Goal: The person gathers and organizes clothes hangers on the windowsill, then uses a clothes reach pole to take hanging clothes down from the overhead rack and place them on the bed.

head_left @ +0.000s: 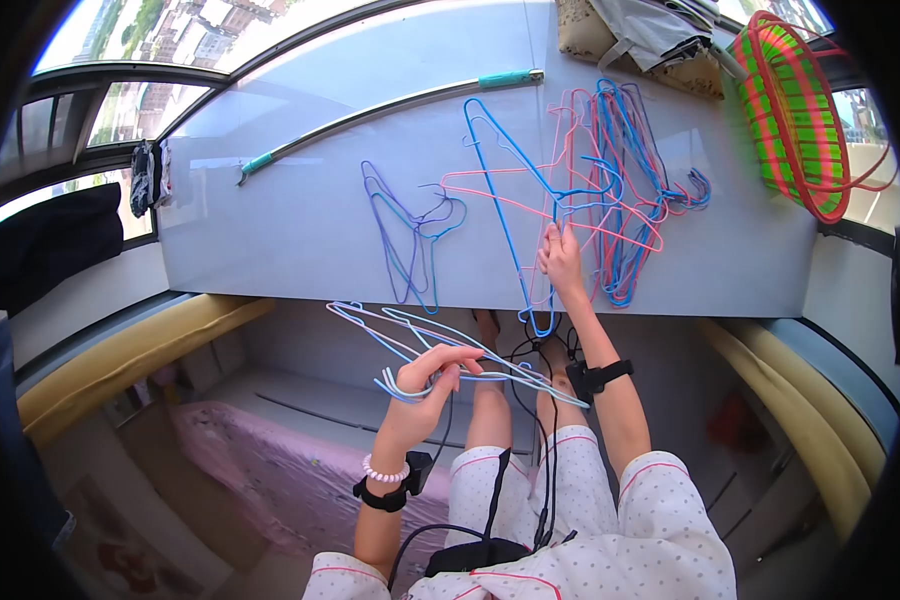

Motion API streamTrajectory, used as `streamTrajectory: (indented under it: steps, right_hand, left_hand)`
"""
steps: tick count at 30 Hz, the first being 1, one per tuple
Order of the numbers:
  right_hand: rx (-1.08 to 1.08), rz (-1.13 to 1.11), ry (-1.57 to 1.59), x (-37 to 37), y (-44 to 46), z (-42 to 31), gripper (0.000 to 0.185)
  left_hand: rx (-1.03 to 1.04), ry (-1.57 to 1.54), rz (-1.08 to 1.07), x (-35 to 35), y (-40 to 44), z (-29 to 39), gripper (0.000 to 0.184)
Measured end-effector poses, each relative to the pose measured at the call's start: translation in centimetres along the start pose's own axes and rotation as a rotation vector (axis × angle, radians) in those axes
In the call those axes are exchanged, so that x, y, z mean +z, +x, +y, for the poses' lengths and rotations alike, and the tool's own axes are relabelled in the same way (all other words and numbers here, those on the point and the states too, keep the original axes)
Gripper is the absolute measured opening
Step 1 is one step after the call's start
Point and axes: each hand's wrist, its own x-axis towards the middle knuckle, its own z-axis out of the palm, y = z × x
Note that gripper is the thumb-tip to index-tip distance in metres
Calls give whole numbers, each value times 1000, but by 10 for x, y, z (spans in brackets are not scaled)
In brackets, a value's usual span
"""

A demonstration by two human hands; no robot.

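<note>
My left hand (425, 390) is closed around the necks of several pale blue and whitish hangers (388, 384), held in front of the table edge. Their hooks stick out to the left of my fingers, and their bodies spread up and to the right. Over the table, my right hand (562, 255) grips a blue hanger (582, 191) near its neck. A pink hanger (500, 173) overlaps it; whether my fingers hold that one too is unclear. Just right lies a pile of pink and blue hangers (625, 200). Purple and teal hangers (402, 235) lie apart on the left.
A long pole (390, 112) with teal ends lies across the back of the white table (270, 230). A bag (660, 50) sits at the back right, beside a red and green basket (792, 120). Black cables (545, 470) hang before my body.
</note>
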Motion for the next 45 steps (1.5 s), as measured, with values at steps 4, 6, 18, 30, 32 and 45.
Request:
streamTrajectory:
  steps: [4,6,18,30,32,45]
  right_hand:
    - [-69,-75,-142,13,-5,-12,20]
    - [-95,-75,307,12,-2,-27,20]
    - [-30,-276,281,46,-13,-38,18]
    - [-114,-304,-66,72,-35,-21,20]
    - [-77,-186,30,66,-32,-20,21]
    - [45,-434,232,91,-41,-43,22]
  left_hand:
    - [8,21,28,-4,0,-2,27]
    - [38,79,63,-7,0,-3,25]
    - [7,-13,115,-14,4,-19,26]
    - [-59,-13,93,-13,12,-16,27]
    - [-50,-6,88,-13,14,-16,27]
    - [-63,5,89,-16,15,-25,27]
